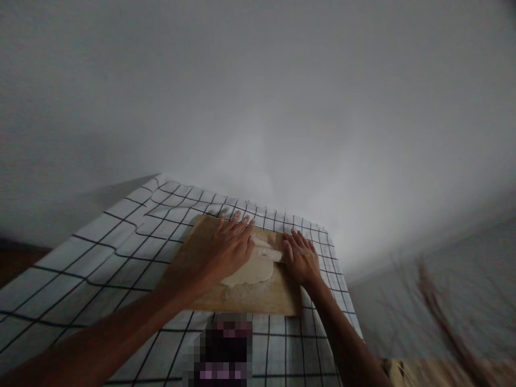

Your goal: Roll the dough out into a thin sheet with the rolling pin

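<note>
And here both hands are on the slim, pale, rod-shaped rolling pin (271, 255), which lies across the thin, cream-coloured sheet of dough (249, 272) on the flat, light-brown wooden board (278, 302). The left hand (234, 242) covers the pin's left end, so that end is out of sight; the right hand (301, 258) hides the other. Both grips are unclenched, fingers stretched forward over the pin, though the palms' undersides don't show. How far the dough reaches under the left hand, nobody can tell from here!

The left forearm blocks the board's near left corner; a pixelated dark patch (226, 352) masks cloth below the board, and the frame's bottom cuts off the table's near edge. Over on the right, thin brown branches (435, 306) blur badly.

Now the edges: dough stops short of the board's near rim, with a floury wooden strip between. Left of the board, the white, black-gridded tablecloth (94, 263) spreads wide; on the right, just a narrow band before the table's side. Beyond the far edge rises the plain grey wall (258, 97).
</note>
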A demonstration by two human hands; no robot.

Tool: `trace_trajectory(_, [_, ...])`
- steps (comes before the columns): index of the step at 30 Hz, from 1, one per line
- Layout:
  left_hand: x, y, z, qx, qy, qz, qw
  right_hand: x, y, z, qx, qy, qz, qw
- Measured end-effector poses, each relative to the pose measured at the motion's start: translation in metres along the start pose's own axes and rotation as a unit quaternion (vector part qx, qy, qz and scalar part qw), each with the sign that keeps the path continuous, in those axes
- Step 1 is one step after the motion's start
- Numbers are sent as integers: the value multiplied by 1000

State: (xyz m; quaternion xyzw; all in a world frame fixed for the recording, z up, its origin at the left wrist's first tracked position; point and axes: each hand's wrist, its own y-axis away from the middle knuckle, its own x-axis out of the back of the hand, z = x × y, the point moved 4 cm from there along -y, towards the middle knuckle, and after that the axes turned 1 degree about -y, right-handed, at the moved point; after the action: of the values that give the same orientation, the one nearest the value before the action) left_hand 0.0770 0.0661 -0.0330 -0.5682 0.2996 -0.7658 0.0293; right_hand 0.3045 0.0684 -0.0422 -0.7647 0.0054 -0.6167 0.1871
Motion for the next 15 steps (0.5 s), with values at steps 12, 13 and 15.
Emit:
trace_trajectory(12, [45,57,-1,-86,122,-56,987,30,103,-28,62,-45,41,996])
trace_trajectory(13, [50,51,-10,-68,152,-60,984,34,105,-23,67,-54,46,995])
trace_trajectory(15, [58,35,-26,-26,195,-60,979,43,106,-10,60,-90,60,992])
